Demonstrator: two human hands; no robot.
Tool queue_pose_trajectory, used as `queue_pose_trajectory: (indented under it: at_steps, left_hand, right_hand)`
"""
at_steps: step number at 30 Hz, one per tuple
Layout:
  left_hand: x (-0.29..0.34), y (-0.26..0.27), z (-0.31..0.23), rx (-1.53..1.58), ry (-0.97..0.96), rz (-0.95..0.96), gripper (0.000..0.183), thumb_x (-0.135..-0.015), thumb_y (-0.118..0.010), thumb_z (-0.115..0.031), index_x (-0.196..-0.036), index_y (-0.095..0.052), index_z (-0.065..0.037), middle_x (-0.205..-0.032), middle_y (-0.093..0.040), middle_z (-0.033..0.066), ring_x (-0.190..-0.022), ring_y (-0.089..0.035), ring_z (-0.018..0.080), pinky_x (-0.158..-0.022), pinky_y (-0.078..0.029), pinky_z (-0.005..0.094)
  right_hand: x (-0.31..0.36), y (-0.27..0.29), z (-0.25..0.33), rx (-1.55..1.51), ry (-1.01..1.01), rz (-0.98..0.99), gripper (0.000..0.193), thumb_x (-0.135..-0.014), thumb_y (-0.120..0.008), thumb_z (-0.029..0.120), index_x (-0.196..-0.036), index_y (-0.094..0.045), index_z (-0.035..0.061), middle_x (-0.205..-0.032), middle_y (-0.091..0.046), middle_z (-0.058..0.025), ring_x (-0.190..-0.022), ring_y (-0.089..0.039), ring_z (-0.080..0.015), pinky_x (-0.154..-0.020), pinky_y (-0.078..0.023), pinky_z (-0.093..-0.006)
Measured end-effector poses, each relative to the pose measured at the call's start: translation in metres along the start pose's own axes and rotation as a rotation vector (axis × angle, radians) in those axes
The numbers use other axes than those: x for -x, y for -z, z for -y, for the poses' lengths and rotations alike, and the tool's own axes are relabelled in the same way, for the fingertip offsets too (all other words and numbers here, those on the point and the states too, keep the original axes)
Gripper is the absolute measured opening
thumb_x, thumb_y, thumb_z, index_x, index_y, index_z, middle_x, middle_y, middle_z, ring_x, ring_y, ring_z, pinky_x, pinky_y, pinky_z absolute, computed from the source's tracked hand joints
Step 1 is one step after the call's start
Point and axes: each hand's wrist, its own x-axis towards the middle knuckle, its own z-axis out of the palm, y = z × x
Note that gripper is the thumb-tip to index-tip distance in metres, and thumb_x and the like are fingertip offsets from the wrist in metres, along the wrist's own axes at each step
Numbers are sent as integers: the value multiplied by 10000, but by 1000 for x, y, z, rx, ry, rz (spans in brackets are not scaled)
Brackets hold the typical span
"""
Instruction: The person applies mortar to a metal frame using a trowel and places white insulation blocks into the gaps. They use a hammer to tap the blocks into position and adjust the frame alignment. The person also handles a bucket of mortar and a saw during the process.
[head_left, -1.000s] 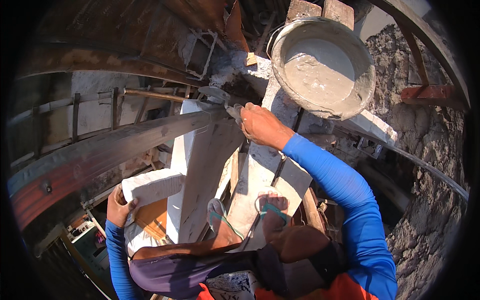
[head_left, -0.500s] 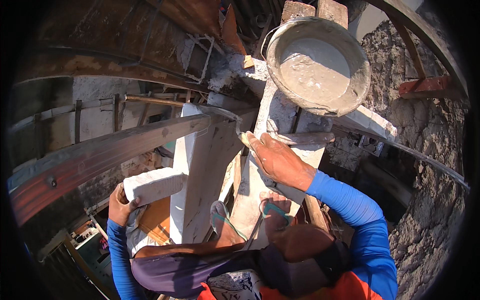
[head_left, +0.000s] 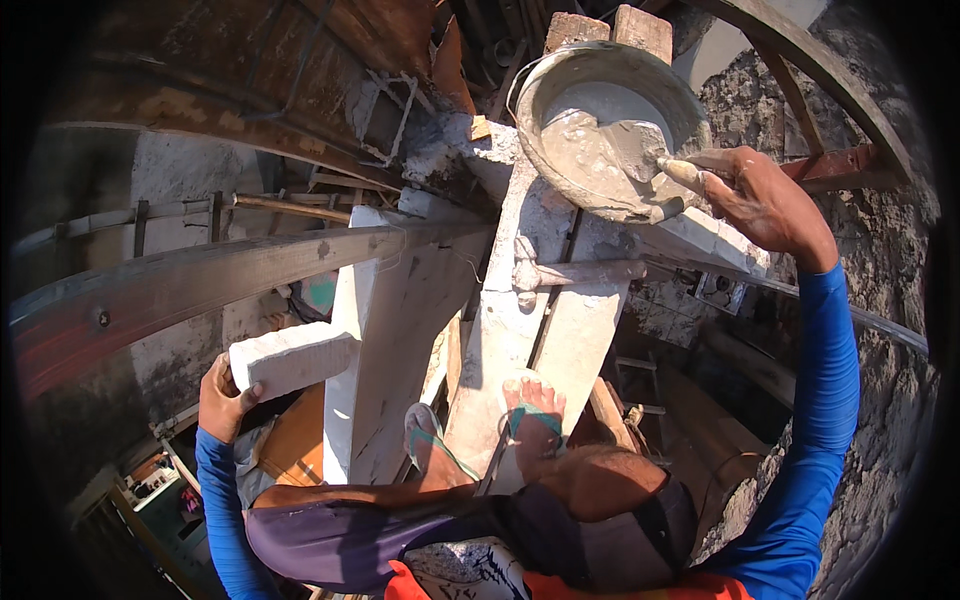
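Note:
My left hand (head_left: pixel 226 398) grips the outer end of a white block (head_left: pixel 292 358). The block's other end meets the edge of a pale upright wall (head_left: pixel 410 330); whether it rests there I cannot tell. At the upper right, my right hand (head_left: pixel 765 205) is closed round the handle of a trowel (head_left: pixel 638 148). The trowel's blade lies in wet grey mortar (head_left: pixel 578 150) inside a round bucket (head_left: pixel 545 172). A hammer (head_left: pixel 590 273), crusted pale, lies across the planks below the bucket.
My feet in flip-flops stand by and on whitened planks (head_left: pixel 585 340). A long wooden beam (head_left: pixel 200 265) crosses at left. Rough masonry (head_left: pixel 870 430) rises on the right. Gaps beside the planks show timber far below. Two wooden ends (head_left: pixel 643 32) jut out behind the bucket.
My right hand has swung from above the hammer, up and right to the bucket, bringing the trowel into the mortar. The left hand still holds the block in about the same place.

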Motion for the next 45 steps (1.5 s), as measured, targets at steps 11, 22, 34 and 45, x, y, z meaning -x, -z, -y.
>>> queue_pose_trajectory:
  at_steps: [11, 22, 34, 45]
  left_hand:
    - [12, 10, 14, 73, -42, -37, 770, -768, -877, -317, -1346, -521, 47, -1248, -645, 113, -1158, -611, 188, -1037, -457, 330]
    - [32, 14, 21, 27, -7, -56, 772, -775, -819, -326, -1362, -506, 66, -1302, -611, 133, -1234, -568, 227, -1093, -390, 355]
    - [73, 20, 43, 115, 43, -147, 715, -786, -856, -270, -1336, -530, 51, -1234, -643, 105, -1143, -607, 178, -1033, -438, 316]
    - [83, 21, 51, 116, 52, -185, 724, -790, -858, -269, -1344, -522, 53, -1235, -644, 101, -1143, -606, 172, -1035, -438, 316]
  right_hand:
    - [50, -16, -49, -1065, -95, 14, 464, -993, -552, 294, -1343, -601, -7, -921, -648, -47, -654, -518, -62, -558, -407, -199]
    - [3, -129, 110, -782, 276, 253, 465, -978, -523, 203, -1373, -535, -41, -1048, -687, -171, -829, -653, -223, -797, -520, -363]
    - [-139, -329, 156, -91, 527, -205, 491, -855, -622, 90, -1302, -534, -92, -1009, -623, -327, -830, -656, -439, -711, -562, -481]
    - [-180, -365, 149, -8, 573, -163, 531, -838, -612, 108, -1337, -517, -47, -1048, -627, -317, -905, -672, -458, -754, -577, -497]
